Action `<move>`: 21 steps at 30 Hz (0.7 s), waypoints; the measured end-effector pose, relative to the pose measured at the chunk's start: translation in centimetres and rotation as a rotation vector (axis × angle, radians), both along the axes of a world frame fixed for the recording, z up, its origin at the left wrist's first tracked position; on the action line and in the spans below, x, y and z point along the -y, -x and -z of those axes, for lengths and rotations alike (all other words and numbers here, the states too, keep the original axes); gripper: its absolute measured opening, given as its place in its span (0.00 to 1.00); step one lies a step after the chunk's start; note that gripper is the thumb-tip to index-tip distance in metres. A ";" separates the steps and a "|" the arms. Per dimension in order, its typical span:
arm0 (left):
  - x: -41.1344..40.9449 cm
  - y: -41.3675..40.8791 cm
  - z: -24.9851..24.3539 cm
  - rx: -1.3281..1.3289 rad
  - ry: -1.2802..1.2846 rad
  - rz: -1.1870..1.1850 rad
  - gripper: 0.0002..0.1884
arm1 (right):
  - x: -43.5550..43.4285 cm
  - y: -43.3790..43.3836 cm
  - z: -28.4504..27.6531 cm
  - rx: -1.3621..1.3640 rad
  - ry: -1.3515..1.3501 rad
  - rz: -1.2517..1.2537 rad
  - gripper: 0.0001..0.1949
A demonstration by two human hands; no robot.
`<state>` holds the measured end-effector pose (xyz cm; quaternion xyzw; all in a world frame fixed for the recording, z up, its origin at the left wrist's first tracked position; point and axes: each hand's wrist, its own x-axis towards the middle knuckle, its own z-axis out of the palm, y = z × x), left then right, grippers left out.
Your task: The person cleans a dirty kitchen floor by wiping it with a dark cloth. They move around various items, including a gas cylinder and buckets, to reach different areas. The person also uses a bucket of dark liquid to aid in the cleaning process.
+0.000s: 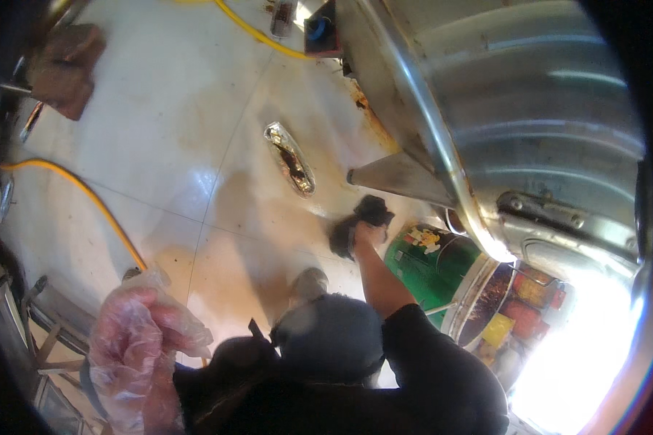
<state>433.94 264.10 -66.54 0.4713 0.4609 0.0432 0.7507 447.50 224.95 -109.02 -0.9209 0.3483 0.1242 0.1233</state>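
My left hand, in a clear, crinkled plastic glove, is raised at the lower left with its fingers bent. Nothing shows plainly in it, but the inside of the hand is partly hidden. My bare right hand reaches down near the tapered metal leg of a large steel machine and grips a dark, crumpled cloth. A dark patch beside the wrist may be more of the cloth or shadow. To the left of the leg, an elongated, shiny object with dark matter in its middle lies on the pale floor.
The rounded steel body fills the upper right. Below it, a green drum stands by my right forearm, near red and yellow packages. An orange-yellow hose curves at left, another at top. A brown block-like object is upper left.
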 end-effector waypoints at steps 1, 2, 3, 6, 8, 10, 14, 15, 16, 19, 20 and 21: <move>-0.5 -0.7 -0.2 -0.041 0.029 -0.007 0.18 | 2.5 0.0 1.5 0.012 -0.246 0.106 0.32; -0.7 -1.3 -0.5 -0.084 0.056 -0.005 0.18 | 5.1 -0.1 2.7 0.023 -0.475 0.237 0.29; -1.4 -1.5 -0.9 -0.123 0.084 -0.019 0.17 | 8.3 -0.5 3.5 0.088 -0.912 0.378 0.26; -1.2 -1.0 0.2 -0.297 0.212 -0.018 0.15 | 2.5 -2.9 -2.2 -0.432 -1.515 0.731 0.23; -1.1 -0.9 1.4 -0.272 0.395 0.073 0.15 | 6.5 -1.5 -4.3 -0.146 -1.343 -0.235 0.25; -0.3 2.2 4.6 -0.352 0.448 0.031 0.16 | 1.1 -0.3 -11.6 -0.444 -1.739 0.469 0.27; 3.6 9.7 13.1 -0.278 0.252 0.138 0.16 | -7.1 1.2 -26.8 -0.480 -1.555 -0.251 0.27; 4.7 11.1 13.3 -0.349 0.147 0.155 0.18 | -9.4 1.7 -30.8 -0.518 -1.649 -0.131 0.27; 5.7 13.5 12.6 -0.394 0.200 -0.005 0.18 | -11.9 2.6 -34.9 -0.569 -1.737 0.004 0.26; 10.4 14.4 5.4 -0.433 0.331 -0.234 0.18 | -12.3 5.8 -45.9 -0.573 -1.904 0.484 0.25; 10.8 13.1 2.0 -0.416 0.300 -0.199 0.18 | -12.3 6.3 -48.1 -0.551 -1.928 0.482 0.24; 11.0 12.5 -0.1 -0.396 0.260 -0.166 0.18 | -12.6 6.8 -49.7 -0.532 -1.961 0.476 0.24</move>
